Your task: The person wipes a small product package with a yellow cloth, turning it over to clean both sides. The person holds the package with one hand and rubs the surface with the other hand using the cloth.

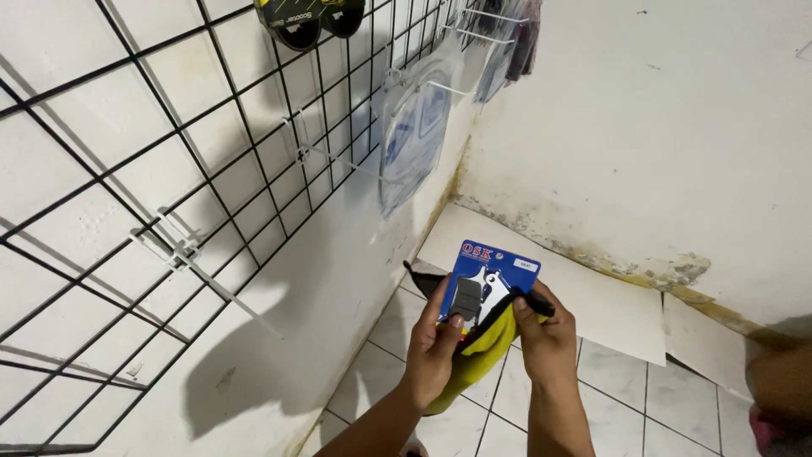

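Note:
A blue blister card [484, 276] with dark brake pads sealed on it is held upright between both hands, below the wall grid. My left hand [433, 345] grips its lower left edge, thumb laid on the pads. My right hand [548, 335] pinches the card's right side and also clasps a black marker-like stick [534, 303]. A yellow and black cloth bag [479, 355] hangs beneath the card, between my wrists.
A black wire grid [169, 195] with white hooks [199, 267] covers the left wall; plastic-wrapped packs [414, 135] hang on it further along. A white board [592, 296] lies on the tiled floor by the stained corner. Someone's knee [782, 385] shows at the right edge.

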